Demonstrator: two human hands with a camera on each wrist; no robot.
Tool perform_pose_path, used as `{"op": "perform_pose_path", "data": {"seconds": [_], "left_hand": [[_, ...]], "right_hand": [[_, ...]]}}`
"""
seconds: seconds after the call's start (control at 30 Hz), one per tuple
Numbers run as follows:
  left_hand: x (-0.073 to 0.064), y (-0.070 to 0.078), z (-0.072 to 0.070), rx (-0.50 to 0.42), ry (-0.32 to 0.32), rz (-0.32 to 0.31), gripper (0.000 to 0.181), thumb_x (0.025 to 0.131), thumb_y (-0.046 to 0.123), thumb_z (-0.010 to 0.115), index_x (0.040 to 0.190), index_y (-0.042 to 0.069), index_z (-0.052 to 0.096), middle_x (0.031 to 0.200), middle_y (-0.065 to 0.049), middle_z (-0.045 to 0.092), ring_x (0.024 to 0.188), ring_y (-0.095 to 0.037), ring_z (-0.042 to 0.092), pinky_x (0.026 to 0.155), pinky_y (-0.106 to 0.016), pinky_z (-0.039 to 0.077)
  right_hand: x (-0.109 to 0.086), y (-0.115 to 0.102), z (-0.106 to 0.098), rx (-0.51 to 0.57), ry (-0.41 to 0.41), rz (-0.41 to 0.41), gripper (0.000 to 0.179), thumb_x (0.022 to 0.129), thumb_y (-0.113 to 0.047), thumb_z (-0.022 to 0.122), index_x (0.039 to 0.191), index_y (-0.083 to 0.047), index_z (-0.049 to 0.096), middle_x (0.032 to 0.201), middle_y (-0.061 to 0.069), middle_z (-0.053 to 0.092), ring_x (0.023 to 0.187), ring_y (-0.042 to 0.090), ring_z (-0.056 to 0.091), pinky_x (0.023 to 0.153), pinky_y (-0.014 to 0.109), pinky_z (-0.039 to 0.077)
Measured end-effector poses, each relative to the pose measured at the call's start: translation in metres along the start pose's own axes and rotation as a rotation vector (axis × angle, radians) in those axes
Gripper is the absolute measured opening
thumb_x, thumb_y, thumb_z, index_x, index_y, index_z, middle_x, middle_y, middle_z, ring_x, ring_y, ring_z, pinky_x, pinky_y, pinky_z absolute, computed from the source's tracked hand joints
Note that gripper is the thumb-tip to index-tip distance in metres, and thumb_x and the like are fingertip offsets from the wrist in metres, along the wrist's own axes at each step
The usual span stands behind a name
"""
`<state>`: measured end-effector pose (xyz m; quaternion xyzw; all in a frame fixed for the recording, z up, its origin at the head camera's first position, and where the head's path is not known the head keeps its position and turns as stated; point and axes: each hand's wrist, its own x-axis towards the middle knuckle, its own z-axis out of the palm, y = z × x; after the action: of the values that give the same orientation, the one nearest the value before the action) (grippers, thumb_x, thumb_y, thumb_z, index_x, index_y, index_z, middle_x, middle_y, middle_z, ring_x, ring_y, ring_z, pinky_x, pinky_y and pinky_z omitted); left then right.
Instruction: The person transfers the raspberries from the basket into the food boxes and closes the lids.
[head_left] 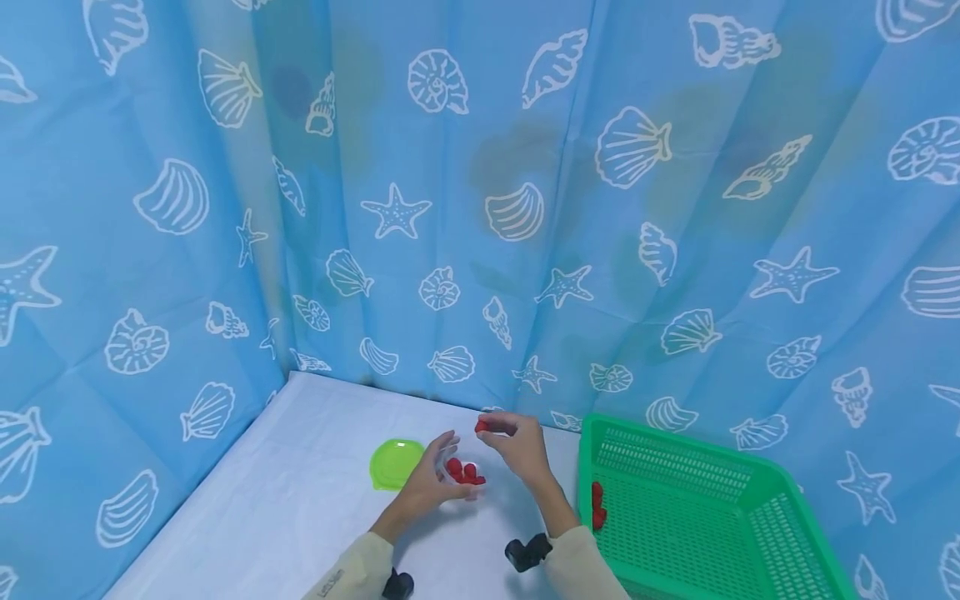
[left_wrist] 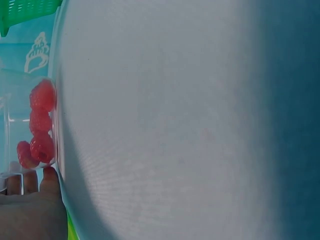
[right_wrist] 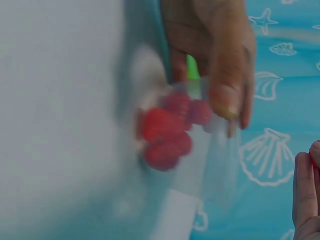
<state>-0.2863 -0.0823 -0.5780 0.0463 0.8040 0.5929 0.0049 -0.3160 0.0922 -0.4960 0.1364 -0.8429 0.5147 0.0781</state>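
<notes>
My left hand [head_left: 423, 486] grips a small clear plastic cup [left_wrist: 17, 100] by its side, just above the table. Several red raspberries [left_wrist: 41, 121] lie inside the cup; the right wrist view shows them blurred through its clear wall. To the right and slightly higher, my right hand [head_left: 522, 447] pinches a single raspberry [head_left: 481, 426] between thumb and fingers, apart from the cup. Only the fingertips of that hand appear at the edge of the right wrist view. A light green lid [head_left: 396, 463] lies flat on the table, left of the cup.
At the right stands a large green plastic basket [head_left: 675, 440] with mesh walls. A few raspberries [head_left: 597, 504] sit in it against its left wall. The white-covered table [head_left: 277, 492] meets a blue curtain [head_left: 465, 208] with white shell prints at the back and left.
</notes>
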Motion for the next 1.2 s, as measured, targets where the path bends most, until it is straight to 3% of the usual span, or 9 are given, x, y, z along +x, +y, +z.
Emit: {"op": "perform_pose_path", "data": {"seconds": [0.33, 0.57, 0.73, 1.0, 1.2], "left_hand": [[0.001, -0.002, 0.001, 0.006, 0.011, 0.011, 0.107, 0.066, 0.033, 0.090, 0.152, 0.029, 0.026, 0.151, 0.001, 0.038, 0.137, -0.031, 0.036, 0.095, -0.051, 0.049], [0.002, -0.007, 0.000, 0.021, 0.001, 0.039, 0.105, 0.068, 0.037, 0.089, 0.152, 0.028, 0.027, 0.151, 0.002, 0.039, 0.137, -0.027, 0.038, 0.101, -0.048, 0.045], [0.001, -0.007, -0.001, 0.011, 0.003, 0.055, 0.102, 0.070, 0.038, 0.088, 0.151, 0.026, 0.028, 0.151, 0.001, 0.040, 0.138, -0.027, 0.038, 0.104, -0.049, 0.042], [-0.003, -0.001, -0.001, 0.025, 0.032, 0.050, 0.100, 0.069, 0.042, 0.087, 0.150, 0.024, 0.031, 0.150, -0.003, 0.042, 0.137, -0.029, 0.039, 0.103, -0.052, 0.042], [-0.004, 0.001, -0.001, 0.030, 0.039, 0.043, 0.100, 0.069, 0.043, 0.087, 0.150, 0.024, 0.031, 0.150, -0.003, 0.041, 0.137, -0.030, 0.039, 0.103, -0.051, 0.042]], "right_hand": [[-0.012, 0.017, 0.020, -0.038, -0.014, 0.034, 0.024, 0.085, -0.017, 0.077, 0.108, -0.013, 0.075, 0.103, -0.004, 0.072, 0.102, 0.018, 0.066, 0.092, 0.041, 0.052], [-0.019, 0.029, 0.031, -0.028, -0.012, 0.089, 0.021, 0.084, -0.014, 0.077, 0.105, -0.016, 0.075, 0.103, -0.002, 0.072, 0.103, 0.020, 0.067, 0.087, 0.038, 0.055], [-0.019, 0.029, 0.034, -0.079, -0.043, 0.050, 0.021, 0.084, -0.009, 0.075, 0.105, -0.014, 0.075, 0.102, 0.000, 0.071, 0.099, 0.021, 0.068, 0.080, 0.033, 0.058], [-0.020, 0.023, 0.034, -0.157, -0.091, -0.044, 0.021, 0.084, -0.004, 0.075, 0.105, -0.008, 0.074, 0.101, 0.000, 0.069, 0.096, 0.018, 0.068, 0.080, 0.028, 0.057], [-0.021, 0.020, 0.035, -0.182, -0.103, -0.038, 0.021, 0.083, -0.003, 0.076, 0.103, -0.007, 0.074, 0.099, 0.000, 0.069, 0.093, 0.018, 0.069, 0.079, 0.029, 0.057]]}}
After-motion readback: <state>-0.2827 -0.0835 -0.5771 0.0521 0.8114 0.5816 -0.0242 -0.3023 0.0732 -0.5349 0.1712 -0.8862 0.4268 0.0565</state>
